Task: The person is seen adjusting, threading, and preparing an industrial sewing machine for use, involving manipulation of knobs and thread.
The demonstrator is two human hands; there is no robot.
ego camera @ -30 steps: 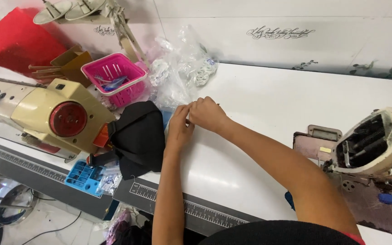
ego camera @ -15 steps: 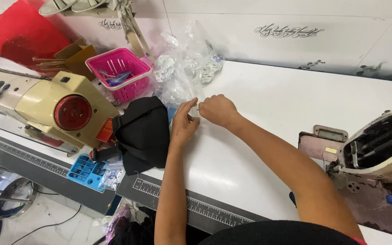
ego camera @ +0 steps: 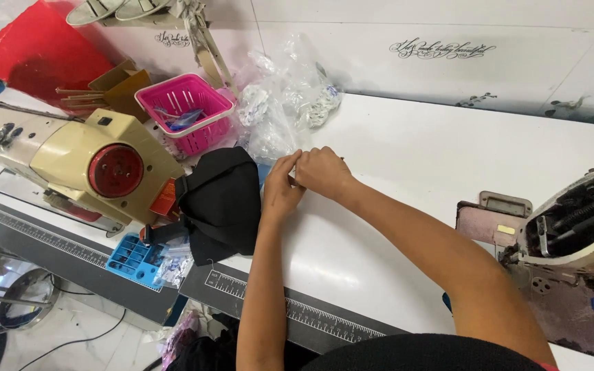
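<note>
Both hands are brought together on the white table (ego camera: 407, 172): the left hand (ego camera: 280, 189) and right hand (ego camera: 321, 170) are pinched fingertip to fingertip on something too small to tell, just beside the black fabric piece (ego camera: 221, 203) and clear plastic bags (ego camera: 280, 110).

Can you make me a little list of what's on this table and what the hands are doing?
Left hand: fingertips pinched, meeting the right hand
Right hand: pinched too; what they hold is too small to tell
Beside the hands: black cloth
Behind: clear plastic bags, pink basket
Left: cream sewing machine
Table: white
</note>
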